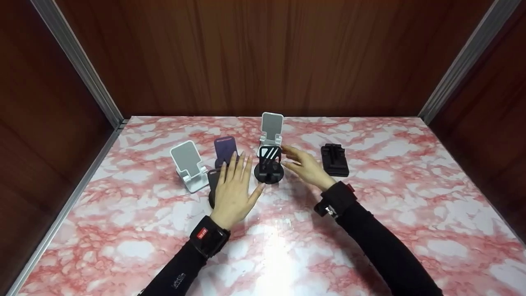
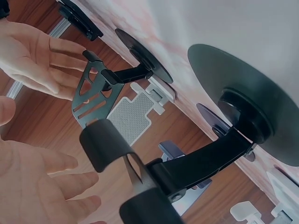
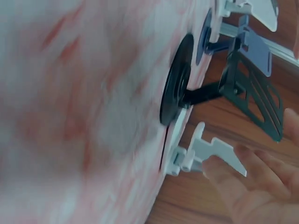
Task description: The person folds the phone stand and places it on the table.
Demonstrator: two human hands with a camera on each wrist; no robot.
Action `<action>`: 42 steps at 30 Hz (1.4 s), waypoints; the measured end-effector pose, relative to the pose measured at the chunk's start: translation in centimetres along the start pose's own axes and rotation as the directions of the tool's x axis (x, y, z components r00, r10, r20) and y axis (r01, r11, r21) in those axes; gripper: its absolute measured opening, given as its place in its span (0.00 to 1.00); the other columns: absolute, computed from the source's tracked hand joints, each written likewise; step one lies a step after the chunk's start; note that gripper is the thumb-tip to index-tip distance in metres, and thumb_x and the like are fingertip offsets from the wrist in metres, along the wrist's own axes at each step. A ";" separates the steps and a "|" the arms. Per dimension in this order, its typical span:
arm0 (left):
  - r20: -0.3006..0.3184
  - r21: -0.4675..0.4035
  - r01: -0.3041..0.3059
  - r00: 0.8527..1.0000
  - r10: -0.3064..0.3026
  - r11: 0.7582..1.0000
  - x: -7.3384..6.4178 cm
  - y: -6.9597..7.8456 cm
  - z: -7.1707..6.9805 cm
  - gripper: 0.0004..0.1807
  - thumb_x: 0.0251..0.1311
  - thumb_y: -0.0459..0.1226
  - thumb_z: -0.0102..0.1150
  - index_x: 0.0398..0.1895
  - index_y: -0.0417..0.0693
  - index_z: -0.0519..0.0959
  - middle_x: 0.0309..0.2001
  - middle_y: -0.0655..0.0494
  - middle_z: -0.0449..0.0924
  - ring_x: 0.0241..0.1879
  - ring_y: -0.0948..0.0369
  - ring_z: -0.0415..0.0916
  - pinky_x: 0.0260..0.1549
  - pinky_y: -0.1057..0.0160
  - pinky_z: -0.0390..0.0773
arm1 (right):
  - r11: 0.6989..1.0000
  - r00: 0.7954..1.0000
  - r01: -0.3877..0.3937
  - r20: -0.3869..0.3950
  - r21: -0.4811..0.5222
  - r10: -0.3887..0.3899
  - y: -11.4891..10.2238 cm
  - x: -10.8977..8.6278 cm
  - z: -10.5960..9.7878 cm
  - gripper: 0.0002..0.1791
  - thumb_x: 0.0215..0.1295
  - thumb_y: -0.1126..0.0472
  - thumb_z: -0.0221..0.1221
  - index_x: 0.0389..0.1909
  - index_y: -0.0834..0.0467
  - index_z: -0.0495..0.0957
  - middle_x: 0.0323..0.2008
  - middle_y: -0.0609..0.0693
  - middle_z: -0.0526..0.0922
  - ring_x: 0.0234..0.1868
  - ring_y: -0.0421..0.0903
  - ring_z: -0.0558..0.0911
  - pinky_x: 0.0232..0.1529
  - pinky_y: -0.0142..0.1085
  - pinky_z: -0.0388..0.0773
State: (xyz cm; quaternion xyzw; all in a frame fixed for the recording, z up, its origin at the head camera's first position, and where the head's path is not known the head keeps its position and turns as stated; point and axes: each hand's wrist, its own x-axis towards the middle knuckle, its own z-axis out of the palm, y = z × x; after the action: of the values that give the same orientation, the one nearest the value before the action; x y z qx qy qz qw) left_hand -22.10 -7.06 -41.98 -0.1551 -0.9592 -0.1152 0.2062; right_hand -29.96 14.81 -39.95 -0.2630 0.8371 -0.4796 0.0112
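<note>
My left hand point(image 1: 234, 197), fingers straight, is beside a dark round-based phone stand point(image 1: 213, 179) and partly hides it from the head camera. In the left wrist view that stand's arm point(image 2: 205, 158) is close up, with the fingers apart from it. My right hand point(image 1: 306, 166) has loosely bent fingers just right of a black phone stand with a slotted plate point(image 1: 269, 179). The right wrist view shows a gap between those fingers and the slotted plate point(image 3: 254, 98). Both hands hold nothing.
A purple phone stand point(image 1: 226, 146) is behind the left hand. White phone stands are at the left point(image 1: 185, 158) and the back point(image 1: 272, 123). A folded black stand point(image 1: 335, 160) lies at the right. Wooden walls point(image 1: 263, 57) enclose the marbled table point(image 1: 386, 172).
</note>
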 end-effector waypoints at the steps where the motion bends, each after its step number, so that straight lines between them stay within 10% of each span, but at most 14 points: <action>1: 0.002 0.001 0.000 1.000 0.000 1.000 0.0 0.0 0.0 0.40 0.64 0.59 0.40 0.72 0.46 0.48 0.73 0.49 0.45 0.73 0.50 0.39 0.71 0.47 0.42 | 0.999 1.000 -0.001 -0.019 0.037 0.001 -0.5 0.1 0.2 0.27 0.63 0.70 0.53 0.63 0.71 0.62 0.58 0.69 0.71 0.59 0.64 0.71 0.62 0.53 0.67; 10: 0.011 -0.004 -0.001 1.000 0.001 1.000 0.0 0.1 -0.1 0.41 0.63 0.58 0.42 0.72 0.46 0.47 0.73 0.49 0.46 0.73 0.50 0.39 0.72 0.48 0.40 | 0.978 0.976 -0.104 -0.170 0.182 0.136 0.3 2.0 1.5 0.14 0.56 0.73 0.59 0.45 0.71 0.76 0.38 0.67 0.82 0.38 0.53 0.83 0.41 0.39 0.83; 26: 0.070 -0.199 -0.068 0.994 0.083 0.978 -0.2 1.0 0.1 0.39 0.66 0.54 0.42 0.72 0.43 0.46 0.74 0.49 0.43 0.73 0.51 0.38 0.71 0.47 0.45 | 0.942 0.976 -0.094 -0.159 0.322 0.151 1.4 1.5 -0.3 0.11 0.57 0.73 0.58 0.41 0.73 0.75 0.33 0.66 0.81 0.32 0.45 0.83 0.40 0.47 0.82; 34: 0.145 -0.452 -0.059 0.980 0.139 0.890 -0.3 1.5 0.1 0.37 0.69 0.51 0.39 0.73 0.45 0.42 0.74 0.51 0.38 0.74 0.55 0.36 0.72 0.53 0.43 | 0.931 0.973 -0.098 -0.164 0.351 0.164 0.6 0.2 -2.9 0.12 0.58 0.71 0.59 0.43 0.72 0.74 0.31 0.57 0.82 0.32 0.44 0.84 0.42 0.46 0.82; 42: 0.276 -0.689 0.105 0.953 0.126 0.717 -0.2 2.5 1.1 0.37 0.69 0.49 0.40 0.73 0.47 0.39 0.75 0.53 0.34 0.74 0.55 0.33 0.72 0.53 0.41 | 0.939 0.975 -0.058 -0.183 0.340 0.127 -0.4 -1.9 -4.7 0.12 0.58 0.69 0.59 0.42 0.70 0.76 0.32 0.59 0.83 0.32 0.43 0.84 0.42 0.46 0.82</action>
State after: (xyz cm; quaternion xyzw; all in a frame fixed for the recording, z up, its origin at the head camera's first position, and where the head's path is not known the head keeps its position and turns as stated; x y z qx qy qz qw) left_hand -21.44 -4.49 -42.69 -0.2425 -0.8639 -0.4412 -0.0167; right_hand -29.45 19.23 -37.48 -0.1674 0.7525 -0.6369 -0.0070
